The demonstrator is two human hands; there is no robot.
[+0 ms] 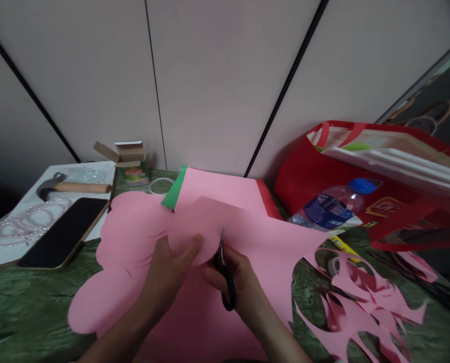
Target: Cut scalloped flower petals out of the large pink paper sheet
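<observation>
My right hand [238, 275] is closed round the black handles of a pair of scissors [228, 285]. Their blades point away from me and stand in a sheet of pink paper [255, 237], at the edge of a rounded, partly cut shape. With thumb on top, my left hand [174, 259] pinches that rounded part of the pink paper; its other fingers are hidden underneath. To the left, several cut pink paper rounds [130, 227] lie overlapping. Behind the sheet lies a stack of pink, green and red paper [225, 186].
Pink paper scraps [364, 307] lie at right, near a yellow tube [344, 248]. A water bottle [327, 204] leans by a red bag [296, 166]. At left are a hammer [77, 187], a phone [64, 234], bead strings [28, 222] and an opened small box [134, 171].
</observation>
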